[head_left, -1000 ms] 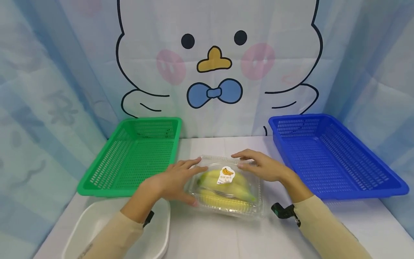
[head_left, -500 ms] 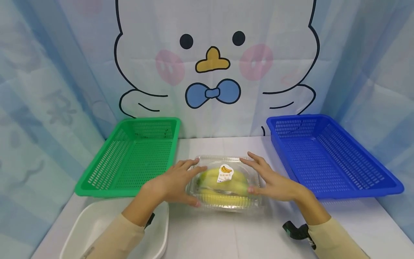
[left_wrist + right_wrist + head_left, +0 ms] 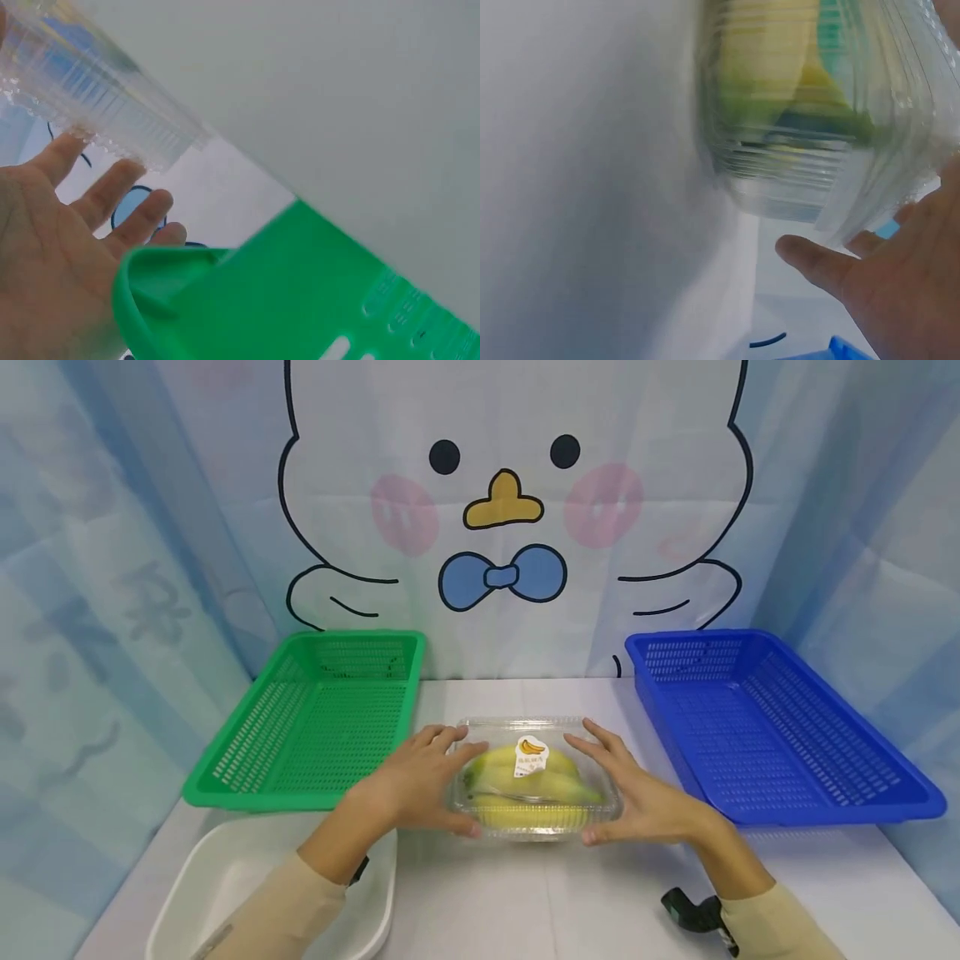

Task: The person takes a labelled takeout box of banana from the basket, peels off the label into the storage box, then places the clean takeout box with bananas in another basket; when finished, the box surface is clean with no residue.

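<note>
Mid-table, a clear plastic clamshell box (image 3: 536, 814) holds yellow-green bananas (image 3: 551, 787); a white label (image 3: 531, 760) with a banana picture is stuck on its lid. My left hand (image 3: 420, 783) lies along the box's left side, fingers spread, fingertips at the rim. In the left wrist view, the fingers of that hand (image 3: 52, 247) look nearly straight against the box edge. My right hand (image 3: 645, 797) is at the opposite side, thumb near the front corner and fingers near the back. Part of the right hand (image 3: 907, 277) is hidden behind the box in the right wrist view.
A green mesh basket (image 3: 300, 802) stands behind my left arm, and a blue mesh basket (image 3: 825, 814) stands at the right. The white tub (image 3: 386, 893) is partly under the left forearm. A printed curtain (image 3: 502, 643) hangs behind the white table (image 3: 480, 902).
The box has turned slightly and now sits squarer to the front. My right hand has moved from its back right corner down along its right side; the left hand stays beside it.
</note>
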The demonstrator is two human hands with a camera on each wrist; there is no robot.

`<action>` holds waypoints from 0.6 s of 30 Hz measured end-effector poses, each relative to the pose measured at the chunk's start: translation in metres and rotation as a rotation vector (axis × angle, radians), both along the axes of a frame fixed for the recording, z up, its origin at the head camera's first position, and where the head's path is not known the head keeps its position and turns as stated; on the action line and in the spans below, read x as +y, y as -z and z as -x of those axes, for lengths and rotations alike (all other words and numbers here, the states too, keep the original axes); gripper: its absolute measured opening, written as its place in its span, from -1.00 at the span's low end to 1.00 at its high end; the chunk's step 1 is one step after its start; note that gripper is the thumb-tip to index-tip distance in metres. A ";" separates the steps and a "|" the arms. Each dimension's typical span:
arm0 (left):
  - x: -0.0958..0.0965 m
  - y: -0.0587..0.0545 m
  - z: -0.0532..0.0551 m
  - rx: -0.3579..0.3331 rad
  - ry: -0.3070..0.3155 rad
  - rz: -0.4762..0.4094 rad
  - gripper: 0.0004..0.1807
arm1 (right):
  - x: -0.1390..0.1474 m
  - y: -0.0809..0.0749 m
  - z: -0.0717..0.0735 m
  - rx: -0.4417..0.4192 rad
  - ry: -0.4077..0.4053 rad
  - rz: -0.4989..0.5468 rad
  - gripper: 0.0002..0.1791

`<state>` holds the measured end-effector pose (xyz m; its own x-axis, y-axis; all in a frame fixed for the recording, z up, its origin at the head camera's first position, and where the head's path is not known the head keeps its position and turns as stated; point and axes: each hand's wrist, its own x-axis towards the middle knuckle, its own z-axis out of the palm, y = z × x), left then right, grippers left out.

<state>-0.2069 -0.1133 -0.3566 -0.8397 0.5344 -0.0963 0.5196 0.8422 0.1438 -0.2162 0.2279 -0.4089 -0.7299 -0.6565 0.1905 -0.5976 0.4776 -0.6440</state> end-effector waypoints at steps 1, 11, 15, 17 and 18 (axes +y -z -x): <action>0.001 0.001 0.001 -0.007 0.004 -0.009 0.18 | 0.000 0.002 0.000 0.001 0.010 -0.002 0.29; -0.001 0.009 0.005 -0.218 0.014 -0.219 0.15 | 0.004 0.010 0.000 -0.026 0.083 0.006 0.30; -0.002 0.008 0.006 -0.219 0.019 -0.251 0.13 | 0.006 0.011 0.000 -0.025 0.094 0.011 0.33; -0.003 0.008 0.006 -0.215 0.023 -0.268 0.10 | 0.007 0.012 0.000 -0.015 0.098 0.008 0.31; -0.003 0.009 0.006 -0.213 0.022 -0.274 0.09 | 0.007 0.013 0.000 -0.009 0.100 0.006 0.29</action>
